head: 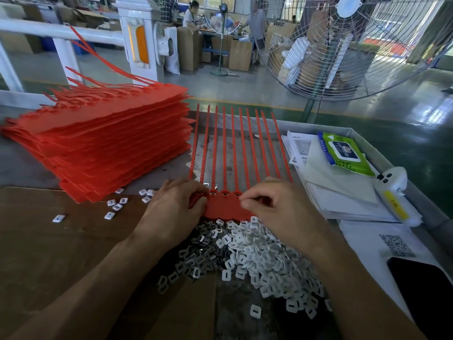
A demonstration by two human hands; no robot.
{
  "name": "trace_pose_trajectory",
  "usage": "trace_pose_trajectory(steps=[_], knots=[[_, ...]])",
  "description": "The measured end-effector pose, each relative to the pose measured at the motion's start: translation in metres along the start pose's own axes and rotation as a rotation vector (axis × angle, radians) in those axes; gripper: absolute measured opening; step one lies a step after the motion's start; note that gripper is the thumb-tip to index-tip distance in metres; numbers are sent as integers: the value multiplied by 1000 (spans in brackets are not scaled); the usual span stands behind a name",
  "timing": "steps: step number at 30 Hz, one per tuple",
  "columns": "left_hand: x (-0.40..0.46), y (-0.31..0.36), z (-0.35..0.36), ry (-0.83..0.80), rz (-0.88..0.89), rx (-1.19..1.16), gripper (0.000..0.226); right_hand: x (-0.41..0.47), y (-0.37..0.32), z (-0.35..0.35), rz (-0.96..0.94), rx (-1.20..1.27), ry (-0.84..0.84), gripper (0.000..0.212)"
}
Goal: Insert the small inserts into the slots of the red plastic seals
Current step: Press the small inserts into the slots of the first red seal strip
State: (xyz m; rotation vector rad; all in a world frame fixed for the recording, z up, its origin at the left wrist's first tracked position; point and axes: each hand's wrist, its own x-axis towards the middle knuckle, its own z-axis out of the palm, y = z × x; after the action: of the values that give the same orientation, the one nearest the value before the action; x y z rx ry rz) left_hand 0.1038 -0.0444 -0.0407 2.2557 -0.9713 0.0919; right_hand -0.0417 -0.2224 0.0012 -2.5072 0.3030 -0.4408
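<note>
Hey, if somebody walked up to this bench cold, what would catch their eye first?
Probably the tall stack of red seals at the left, then the strip of red seals under both hands at centre, its tails fanning away. A heap of small white and grey inserts lies just in front, with a big floor fan beyond the bench.

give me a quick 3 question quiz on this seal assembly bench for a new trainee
1. True or false: the tall stack of red seals lies to the right of the strip of seals under the hands.
2. Multiple choice: where is the big pile of small inserts? A) on the papers B) between the forearms, just nearer the person than the strip C) on top of the stack
3. Short answer: which hand is pinching at a slot of the strip with its fingertips?

Key
1. False: the stack lies to its left.
2. B
3. The right hand; the left hand rests on the strip's left end.
</note>
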Motion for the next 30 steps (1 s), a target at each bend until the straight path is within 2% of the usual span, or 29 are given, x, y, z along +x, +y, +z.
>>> trace_pose_trajectory(steps=[3, 6, 13, 20, 30], knots=[[0, 0, 0, 6, 11, 4, 23, -3, -16, 15, -124, -67, -159, 15], [0, 0, 0, 9, 13, 7, 24, -3, -18, 19, -165, -115, -216, 16], [-1, 2, 0, 6, 9, 7, 24, -3, -19, 26, -154, -126, -223, 17], [-1, 2, -1, 1, 15, 16, 25, -3, -21, 30, -152, -62, -188, 4], [0, 2, 0, -9, 10, 24, 25, -5, -20, 23, -135, 5, -171, 14]])
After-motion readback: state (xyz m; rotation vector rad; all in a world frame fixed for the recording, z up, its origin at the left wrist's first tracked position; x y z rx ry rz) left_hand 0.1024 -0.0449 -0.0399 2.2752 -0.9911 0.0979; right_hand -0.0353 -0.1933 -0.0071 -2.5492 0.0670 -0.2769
